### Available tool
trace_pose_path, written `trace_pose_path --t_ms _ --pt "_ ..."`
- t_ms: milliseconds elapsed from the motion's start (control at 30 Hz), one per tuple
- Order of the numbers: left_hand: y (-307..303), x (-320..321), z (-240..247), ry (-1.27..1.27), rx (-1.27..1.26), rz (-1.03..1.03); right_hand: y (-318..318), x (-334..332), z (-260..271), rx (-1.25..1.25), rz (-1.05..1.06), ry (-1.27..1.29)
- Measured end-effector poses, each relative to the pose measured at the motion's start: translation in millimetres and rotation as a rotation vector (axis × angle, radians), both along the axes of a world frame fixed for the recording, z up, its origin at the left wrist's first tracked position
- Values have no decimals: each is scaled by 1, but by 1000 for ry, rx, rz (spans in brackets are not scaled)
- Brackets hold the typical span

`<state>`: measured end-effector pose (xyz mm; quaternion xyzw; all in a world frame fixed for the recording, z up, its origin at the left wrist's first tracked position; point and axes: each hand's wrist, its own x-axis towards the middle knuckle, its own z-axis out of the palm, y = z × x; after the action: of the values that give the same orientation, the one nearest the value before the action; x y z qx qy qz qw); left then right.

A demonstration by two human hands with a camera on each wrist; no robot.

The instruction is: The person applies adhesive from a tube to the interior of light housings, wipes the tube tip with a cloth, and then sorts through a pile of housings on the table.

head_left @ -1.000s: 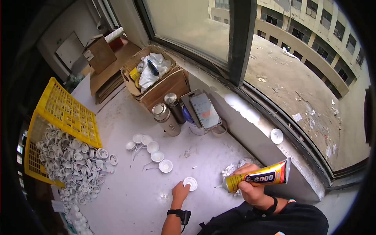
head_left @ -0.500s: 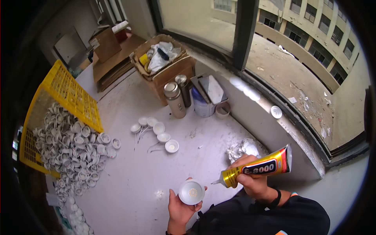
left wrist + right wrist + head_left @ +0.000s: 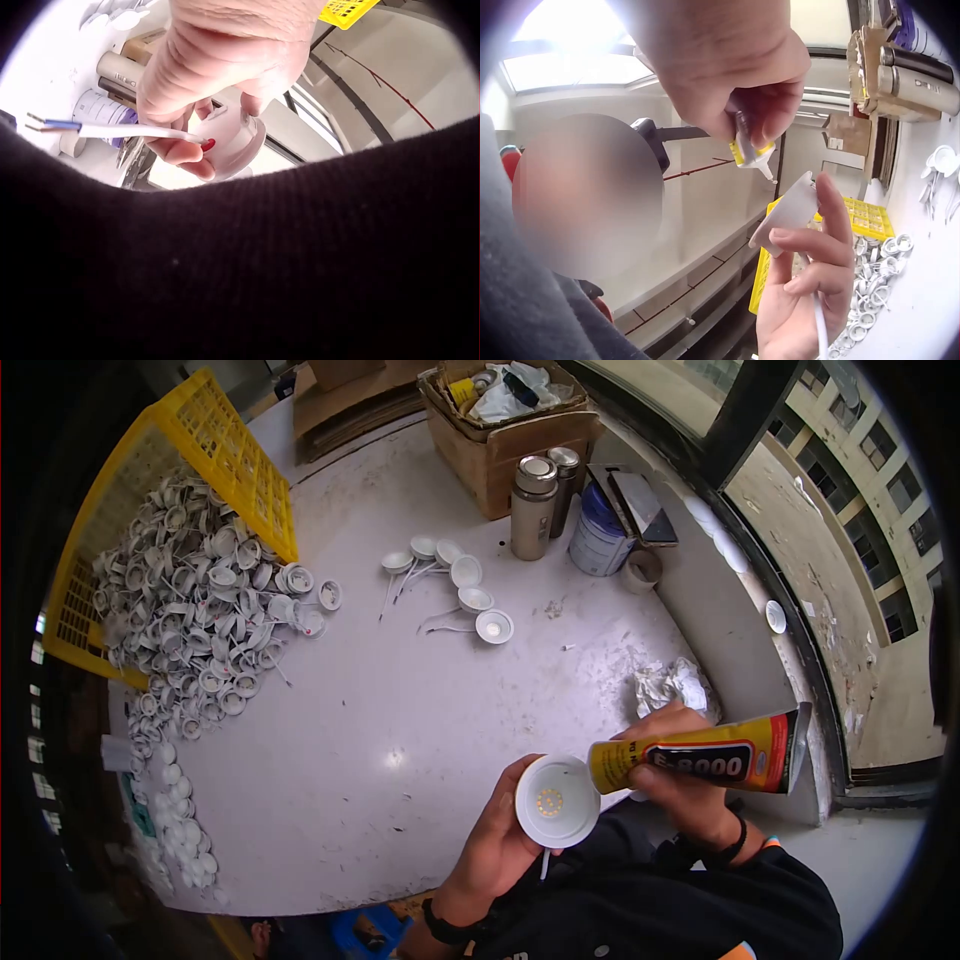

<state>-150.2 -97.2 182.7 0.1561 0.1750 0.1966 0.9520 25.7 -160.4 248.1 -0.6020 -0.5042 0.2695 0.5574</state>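
My left hand [image 3: 500, 840] grips a round white lamp housing [image 3: 575, 822] by its rim, its cup with a ring of yellow dots facing up. From its back, in the left wrist view, a white cable [image 3: 135, 131] runs out past a red spot, ending in blue and brown wires. My right hand [image 3: 680, 780] grips a yellow and black E-8000 tube [image 3: 770, 748] beside the housing. In the right wrist view the tube's pale nozzle [image 3: 763, 168] points toward the housing [image 3: 789, 214], apart from it.
A tipped yellow crate [image 3: 225, 450] spills many white lamp parts [image 3: 190, 590] at the left. Several lamps with cables [image 3: 466, 571] lie mid-table. Behind them stand a cardboard box [image 3: 500, 460], metal flasks [image 3: 532, 510] and a bucket [image 3: 598, 540]. Crumpled foil [image 3: 675, 685] lies near the right hand.
The left hand has lifted the housing off the table and turned its cup up, moving it right beside the tube. The view has tilted down toward the table.
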Motion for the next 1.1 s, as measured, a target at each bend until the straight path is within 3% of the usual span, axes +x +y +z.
trace_pose_path --t_ms 167,633,867,1033,1100 --pt "1 4 0 36 90 4 5 -1 5 -62 53 -92" --pt "2 2 12 -3 53 -6 6 -14 0 -76 -53 -89" --pt "1 1 14 -14 60 -8 4 -13 6 -99 26 -92" --pt "2 2 13 -18 58 -14 10 -8 9 -40 141 -216" --pt "2 1 13 -26 63 -7 8 -11 15 -53 84 -309"
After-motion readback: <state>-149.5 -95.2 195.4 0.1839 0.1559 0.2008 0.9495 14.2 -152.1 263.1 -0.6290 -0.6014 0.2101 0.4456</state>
